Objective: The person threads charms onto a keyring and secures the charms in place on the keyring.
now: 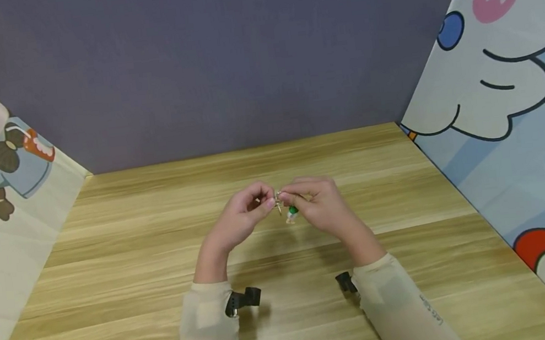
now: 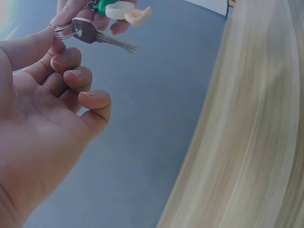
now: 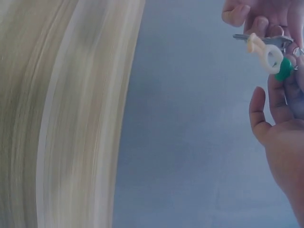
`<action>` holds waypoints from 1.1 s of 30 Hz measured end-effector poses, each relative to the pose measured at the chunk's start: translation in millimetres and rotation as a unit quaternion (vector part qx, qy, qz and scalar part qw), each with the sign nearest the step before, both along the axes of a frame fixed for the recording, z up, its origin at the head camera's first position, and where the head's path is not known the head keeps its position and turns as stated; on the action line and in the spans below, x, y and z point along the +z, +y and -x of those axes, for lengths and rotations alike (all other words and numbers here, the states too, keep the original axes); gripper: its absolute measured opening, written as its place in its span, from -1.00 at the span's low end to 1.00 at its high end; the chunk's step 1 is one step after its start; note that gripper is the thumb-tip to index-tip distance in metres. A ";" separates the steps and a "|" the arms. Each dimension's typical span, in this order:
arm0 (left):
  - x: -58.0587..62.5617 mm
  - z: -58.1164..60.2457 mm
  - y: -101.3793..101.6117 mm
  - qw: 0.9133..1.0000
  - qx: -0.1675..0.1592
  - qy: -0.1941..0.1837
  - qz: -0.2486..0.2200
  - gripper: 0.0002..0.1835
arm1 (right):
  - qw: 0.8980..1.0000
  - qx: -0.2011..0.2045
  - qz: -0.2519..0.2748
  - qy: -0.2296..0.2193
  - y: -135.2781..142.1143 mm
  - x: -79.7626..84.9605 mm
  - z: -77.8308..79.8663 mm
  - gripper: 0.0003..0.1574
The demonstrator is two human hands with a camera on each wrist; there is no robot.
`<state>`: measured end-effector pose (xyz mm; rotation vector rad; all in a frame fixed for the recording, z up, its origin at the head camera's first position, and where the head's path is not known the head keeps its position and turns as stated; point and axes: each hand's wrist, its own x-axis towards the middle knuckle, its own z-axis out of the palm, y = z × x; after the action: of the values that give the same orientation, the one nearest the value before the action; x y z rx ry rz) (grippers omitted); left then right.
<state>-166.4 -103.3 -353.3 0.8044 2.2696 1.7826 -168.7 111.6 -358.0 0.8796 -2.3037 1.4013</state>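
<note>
Above the table, both hands meet at a metal key ring (image 2: 64, 32). My left hand (image 1: 241, 215) pinches the ring between thumb and index finger, its other fingers loosely curled. A key (image 2: 85, 30) hangs from the ring, its blade pointing away from the palm in the left wrist view. From the other side my right hand (image 1: 322, 204) pinches at the ring with thumb and index finger; its exact contact is partly hidden. A small green, white and peach charm (image 3: 272, 59) dangles on a short chain below the right fingers.
The wood-grain table (image 1: 138, 272) lies beneath the hands. A grey-blue panel (image 1: 231, 63) stands along its far edge. Cartoon-printed panels border the left (image 1: 6, 242) and right (image 1: 482, 170) sides. Each wrist wears a black camera mount (image 1: 243, 299).
</note>
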 end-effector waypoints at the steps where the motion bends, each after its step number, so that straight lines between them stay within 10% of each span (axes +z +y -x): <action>1: 0.1 0.2 0.0 1.000 -0.002 -0.003 -0.004 -0.93 | 1.000 0.002 -0.001 0.002 0.0 -0.5 0.2 -0.88; 33: -9.5 1.3 0.7 0.992 -0.050 -0.013 -0.113 -0.88 | 0.981 0.056 0.113 -0.146 -2.7 0.0 -3.5 -0.82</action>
<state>-167.7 -102.6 -362.8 0.9079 1.9970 2.0158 -165.2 108.9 -358.0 0.7899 -2.2595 1.9102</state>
